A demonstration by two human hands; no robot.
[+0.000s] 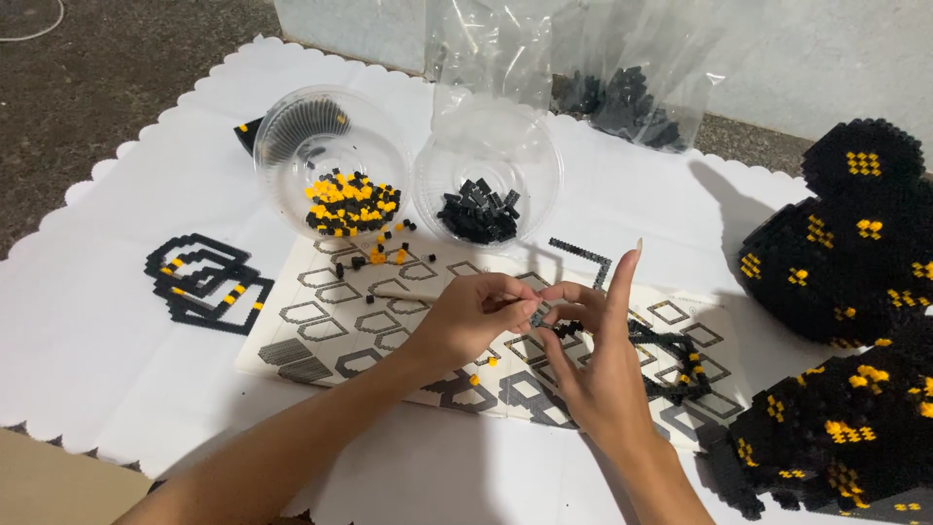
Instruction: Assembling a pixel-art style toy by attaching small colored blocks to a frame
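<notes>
The left hand (466, 316) pinches a thin stick tool (408, 295), its grip pressed tight at the tip. The right hand (593, 360) pinches a small black brick piece (537, 318) between thumb and fingertip, index finger raised. Both meet over the printed instruction sheet (321, 331). At 3 o'clock lies a black brick ring (680, 365). At 11 o'clock stands a clear bowl of yellow and black bricks (345, 199), at 12 o'clock a bowl of black bricks (478, 209). At 9 o'clock lie flat brick outlines (204, 282); at 3 o'clock, farther out, a large black-and-yellow brick model (846, 292).
</notes>
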